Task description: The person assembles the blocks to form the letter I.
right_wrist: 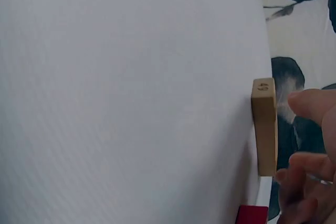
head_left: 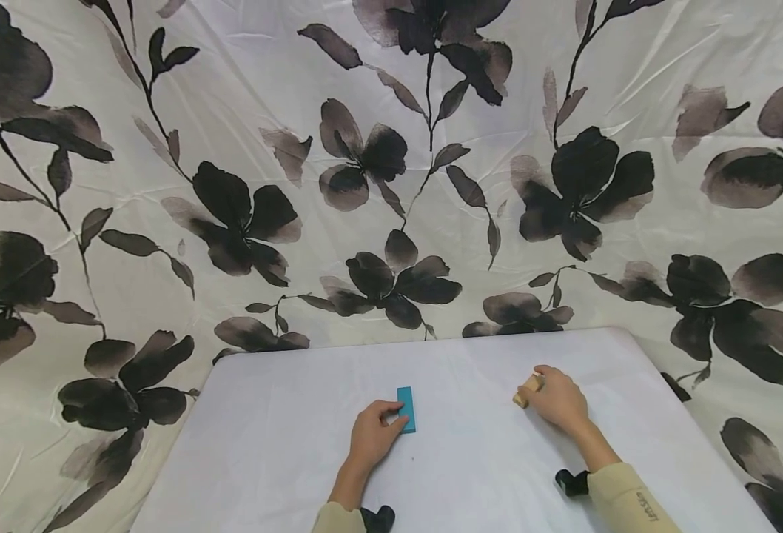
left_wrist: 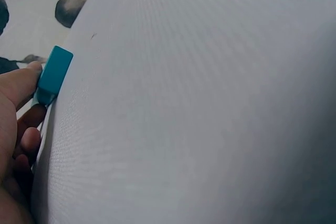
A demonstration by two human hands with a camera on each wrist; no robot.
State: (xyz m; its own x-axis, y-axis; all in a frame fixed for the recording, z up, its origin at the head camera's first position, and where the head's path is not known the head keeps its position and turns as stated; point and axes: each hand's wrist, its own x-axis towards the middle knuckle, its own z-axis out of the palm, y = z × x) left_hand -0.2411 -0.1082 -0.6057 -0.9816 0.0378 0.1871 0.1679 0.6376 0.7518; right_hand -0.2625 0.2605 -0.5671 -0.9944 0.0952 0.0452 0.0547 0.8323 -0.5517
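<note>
Blue block pinched by left hand, right hand part-hiding wooden block, grip unclear

Blue block, centre: looked smooth, satin-finished | wooden block, right: showed matt, bare-looking grained wood | table covering, bottom: appeared matt, finely textured cloth | floral backdrop, top: was creased, faintly glossy fabric

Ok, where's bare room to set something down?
The white tabletop is bare between the teal rectangular block and the tan wooden block, and left of the left hand. It's crowded by the right hand: wooden block, partly visible red object.
</note>
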